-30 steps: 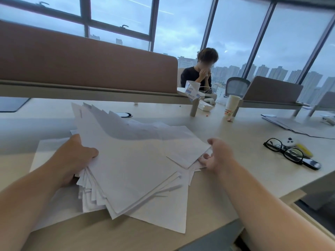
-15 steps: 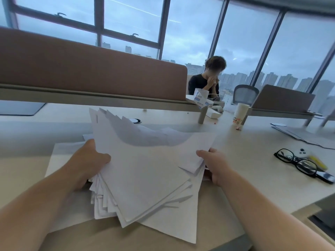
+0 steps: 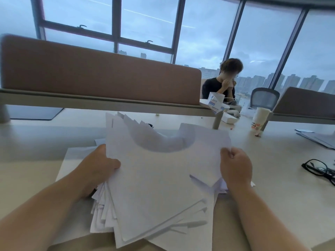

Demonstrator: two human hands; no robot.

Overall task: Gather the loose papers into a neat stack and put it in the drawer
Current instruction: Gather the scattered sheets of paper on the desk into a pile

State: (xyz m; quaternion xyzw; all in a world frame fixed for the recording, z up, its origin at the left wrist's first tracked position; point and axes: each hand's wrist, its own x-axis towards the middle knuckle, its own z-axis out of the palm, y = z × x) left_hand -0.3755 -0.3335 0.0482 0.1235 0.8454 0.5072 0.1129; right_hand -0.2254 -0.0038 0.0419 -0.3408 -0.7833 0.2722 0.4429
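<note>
Between the left hand (image 3: 98,168) and the right hand (image 3: 235,167) the papers (image 3: 159,182) are thin, matt white sheets, smooth, with crisp edges. Under both hands the desk (image 3: 282,187) looks like pale laminate, smooth with a faint sheen. Beyond the hands, the divider (image 3: 94,77) appears to be brown cloth, matt. Right of the right hand, the glasses (image 3: 320,171) have glossy black plastic frames. Further off stands a paper cup (image 3: 259,120), matt.
</note>
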